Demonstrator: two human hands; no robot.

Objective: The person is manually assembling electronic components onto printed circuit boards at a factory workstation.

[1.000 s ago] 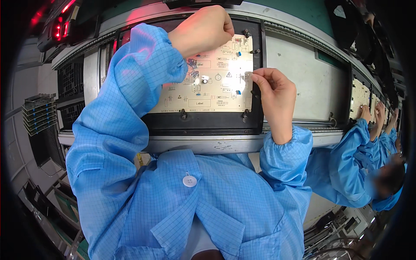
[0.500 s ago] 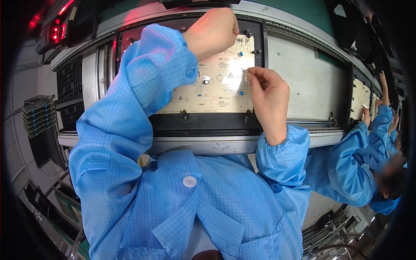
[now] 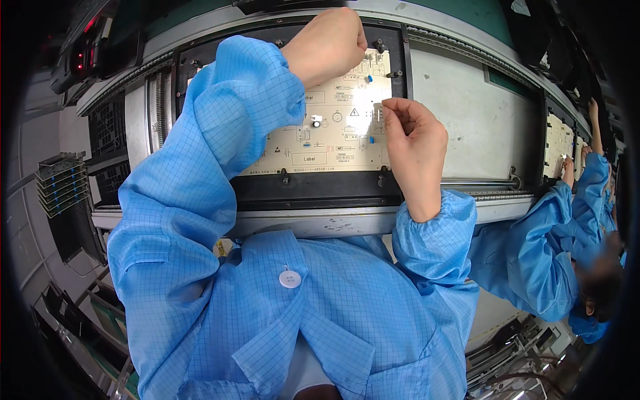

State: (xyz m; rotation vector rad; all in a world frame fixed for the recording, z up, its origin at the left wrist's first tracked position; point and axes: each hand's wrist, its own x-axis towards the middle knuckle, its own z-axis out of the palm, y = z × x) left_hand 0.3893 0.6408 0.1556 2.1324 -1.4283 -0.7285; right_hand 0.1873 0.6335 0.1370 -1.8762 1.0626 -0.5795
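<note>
A cream circuit board (image 3: 313, 143) with printed outlines lies in a black frame (image 3: 307, 193). My left hand (image 3: 327, 43) reaches over the board's far edge, its fingers curled in; whatever they hold is hidden beneath the hand. At the board's right edge, my right hand (image 3: 417, 143) pinches thumb against forefinger, and anything between the tips is too small to name. A small white part (image 3: 316, 121) stands near the board's middle. Two blue components (image 3: 371, 140) sit toward its right side, one farther away than the other.
Metal rails (image 3: 467, 190) run along the bench beside the frame. To the right, a co-worker in a blue sleeve (image 3: 533, 240) works at another board (image 3: 559, 143). A stack of boards (image 3: 61, 187) stands at far left, below a black device (image 3: 83, 57) with red lights.
The red glow over the far left and my left hand has faded. Both hands stay almost where they were. The co-worker's arm at right has moved slightly.
</note>
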